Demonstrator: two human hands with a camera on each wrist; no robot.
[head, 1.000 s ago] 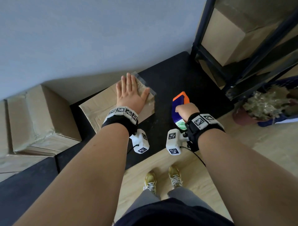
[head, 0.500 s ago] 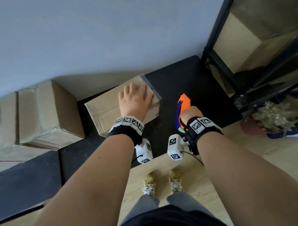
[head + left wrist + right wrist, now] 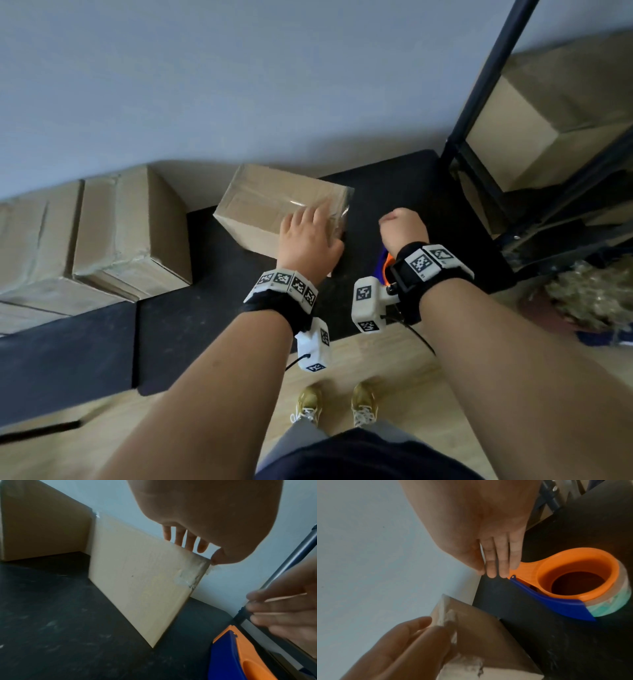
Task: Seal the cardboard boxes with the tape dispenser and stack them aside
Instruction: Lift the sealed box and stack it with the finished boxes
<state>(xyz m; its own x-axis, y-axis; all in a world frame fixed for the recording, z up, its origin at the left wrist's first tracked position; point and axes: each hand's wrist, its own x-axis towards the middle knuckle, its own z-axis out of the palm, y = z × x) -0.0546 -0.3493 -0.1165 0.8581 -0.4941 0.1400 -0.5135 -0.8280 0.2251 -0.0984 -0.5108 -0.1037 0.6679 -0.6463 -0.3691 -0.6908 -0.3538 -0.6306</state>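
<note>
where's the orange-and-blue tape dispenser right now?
The orange-and-blue tape dispenser lies on the black mat, right of the taped cardboard box. It sits just under the right hand, which is not gripping it; the head view mostly hides it.

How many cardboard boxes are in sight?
At least 4: one under the left hand, box; two stacked far left; one on the rack. More may be hidden.
</note>
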